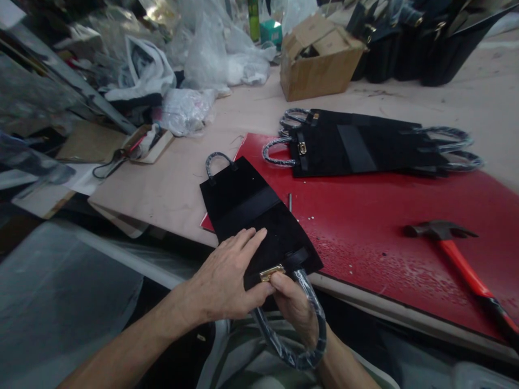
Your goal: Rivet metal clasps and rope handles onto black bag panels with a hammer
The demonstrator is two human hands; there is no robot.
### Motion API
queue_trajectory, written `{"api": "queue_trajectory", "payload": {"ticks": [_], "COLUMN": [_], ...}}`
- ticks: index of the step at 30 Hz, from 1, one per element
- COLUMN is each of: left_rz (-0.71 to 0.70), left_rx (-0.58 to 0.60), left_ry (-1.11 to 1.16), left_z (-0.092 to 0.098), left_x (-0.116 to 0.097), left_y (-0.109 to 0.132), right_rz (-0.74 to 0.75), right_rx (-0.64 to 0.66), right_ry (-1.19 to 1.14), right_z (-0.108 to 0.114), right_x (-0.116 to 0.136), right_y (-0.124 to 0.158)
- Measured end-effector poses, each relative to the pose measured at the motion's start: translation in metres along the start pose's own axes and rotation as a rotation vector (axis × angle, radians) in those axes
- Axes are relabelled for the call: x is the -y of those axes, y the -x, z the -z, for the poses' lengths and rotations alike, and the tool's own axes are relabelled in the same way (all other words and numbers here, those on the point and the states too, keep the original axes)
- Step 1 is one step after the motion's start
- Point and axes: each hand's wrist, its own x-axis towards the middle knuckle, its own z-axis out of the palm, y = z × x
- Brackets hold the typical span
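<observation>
A black handbag panel [279, 232] lies slantwise over the table's front edge, with a plastic-wrapped handle [318, 308] at its near end and another at its far end. My left hand [227, 273] rests on the panel, fingers stretched flat, thumb by the near edge. A gold metal clasp [271, 272] sits on that edge. Reaching through the near handle, my right hand [298, 305] pinches the edge at the clasp, thumb on top; its other fingers are mostly hidden. A thin metal rod [290, 202] lies just beyond the panel.
A red board [357, 216] covers part of the table. On it, to the right, is a claw hammer [454, 243]. Several stacked handbag panels [381, 146] lie farther back. Behind them stand a cardboard box [320, 73] and black bags [413, 59]. Plastic bags [214, 54] crowd the back left.
</observation>
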Motion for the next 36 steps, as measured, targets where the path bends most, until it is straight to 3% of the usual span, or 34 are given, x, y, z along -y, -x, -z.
{"api": "queue_trajectory", "payload": {"ticks": [5, 8, 11, 15, 21, 29, 32, 36], "left_rz": [-0.015, -0.065, -0.081, 0.023, -0.057, 0.043, 0.036, 0.02], "left_rx": [-0.039, -0.087, -0.215, -0.387, -0.347, -0.366, -0.383, -0.397], "left_ry": [0.016, 0.063, 0.16, 0.258, 0.215, 0.105, 0.092, 0.107], "left_z": [-0.002, -0.004, -0.008, -0.015, -0.022, -0.033, -0.034, -0.032], "left_x": [0.007, 0.013, 0.018, 0.02, 0.019, 0.008, 0.007, 0.008], "left_y": [0.0, 0.001, 0.001, 0.001, 0.002, 0.0, 0.0, 0.002], "right_rz": [0.036, 0.003, -0.039, -0.006, 0.018, 0.004, -0.093, -0.116], "right_rx": [-0.103, -0.034, 0.026, -0.03, -0.118, -0.253, -0.257, -0.215], "right_ry": [-0.01, -0.026, -0.048, -0.077, -0.121, -0.077, -0.069, -0.112], "right_z": [-0.01, -0.009, -0.008, -0.009, -0.011, -0.017, -0.014, -0.003], "right_x": [0.005, 0.004, 0.003, 0.001, -0.004, -0.002, -0.001, -0.008], "right_y": [0.002, 0.001, -0.001, -0.003, -0.001, -0.001, -0.001, 0.0]}}
